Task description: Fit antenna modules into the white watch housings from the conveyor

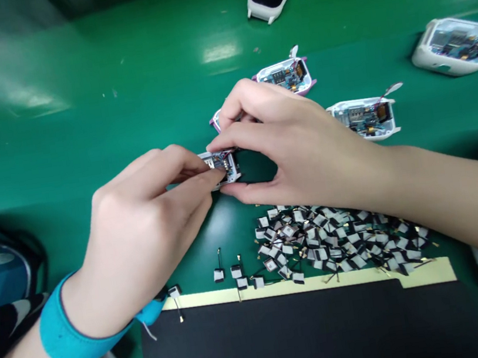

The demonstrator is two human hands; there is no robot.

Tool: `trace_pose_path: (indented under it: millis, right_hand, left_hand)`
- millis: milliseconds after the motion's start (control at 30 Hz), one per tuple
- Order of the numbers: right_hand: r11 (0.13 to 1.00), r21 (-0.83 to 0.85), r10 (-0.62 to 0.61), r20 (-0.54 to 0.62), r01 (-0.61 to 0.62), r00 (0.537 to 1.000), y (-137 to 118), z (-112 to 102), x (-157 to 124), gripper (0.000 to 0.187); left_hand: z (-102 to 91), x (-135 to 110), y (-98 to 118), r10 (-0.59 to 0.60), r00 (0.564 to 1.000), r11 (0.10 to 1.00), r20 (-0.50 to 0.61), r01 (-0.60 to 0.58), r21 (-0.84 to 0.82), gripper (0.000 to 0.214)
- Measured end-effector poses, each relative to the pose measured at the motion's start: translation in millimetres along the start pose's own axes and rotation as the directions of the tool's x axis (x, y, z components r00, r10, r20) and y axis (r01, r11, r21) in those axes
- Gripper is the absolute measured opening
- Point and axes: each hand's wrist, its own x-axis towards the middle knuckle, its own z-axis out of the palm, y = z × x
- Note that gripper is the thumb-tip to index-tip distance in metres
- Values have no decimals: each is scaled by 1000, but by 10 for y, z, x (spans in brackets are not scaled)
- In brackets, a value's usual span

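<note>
Frame centre: open device shell [227, 166], circuit board up, just over the green desk [119, 89], long axis left-right. Grip of left hand [146, 215] pinches its left end; grip of right hand [305, 146] brackets its right end. Both equally near.

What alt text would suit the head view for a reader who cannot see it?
The left hand, in a blue wristband, and the right hand pinch an open device casing with exposed circuit board over a green table. A pile of square parts lies nearer the person; more open casings lie beyond.
</note>
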Motion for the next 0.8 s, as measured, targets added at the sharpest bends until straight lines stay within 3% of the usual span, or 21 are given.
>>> trace_pose_path:
  millis: [400,800]
  right_hand:
    - [999,23,23,6,-23,1000,-7,-5,-3,36]
    - [999,23,-38,-84,40,996,9,29,4,26]
  left_hand:
    - [22,-15,-30,13,1000,999,-13,-14,-48,18]
    - [1,-21,40,-40,999,999,-9,40,-35,22]
